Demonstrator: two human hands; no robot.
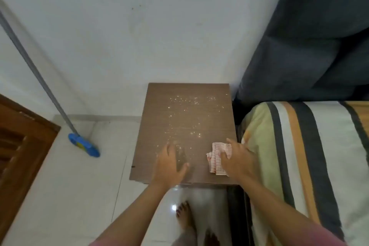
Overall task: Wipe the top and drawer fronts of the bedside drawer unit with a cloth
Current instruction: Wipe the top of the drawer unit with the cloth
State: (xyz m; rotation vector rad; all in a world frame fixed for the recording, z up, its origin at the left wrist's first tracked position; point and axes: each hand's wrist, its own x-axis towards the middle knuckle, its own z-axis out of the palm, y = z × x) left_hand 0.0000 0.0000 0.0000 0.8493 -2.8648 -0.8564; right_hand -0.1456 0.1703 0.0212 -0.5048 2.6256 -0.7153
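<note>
Standing at the unit, I press my right hand down on the cloth, a pink-checked rag crumpled near the top's front right corner; my fingers curl over its right side and hold it against the wood. My left hand lies flat on the top near the front edge, fingers straight and slightly spread, holding nothing. Pale specks (dust or crumbs, I cannot tell which) dot the brown surface from its middle to the far edge. The unit stands against the white wall, just beside the striped bed on my right. A mop with a blue head leans against the wall to my left, near a wooden door.
</note>
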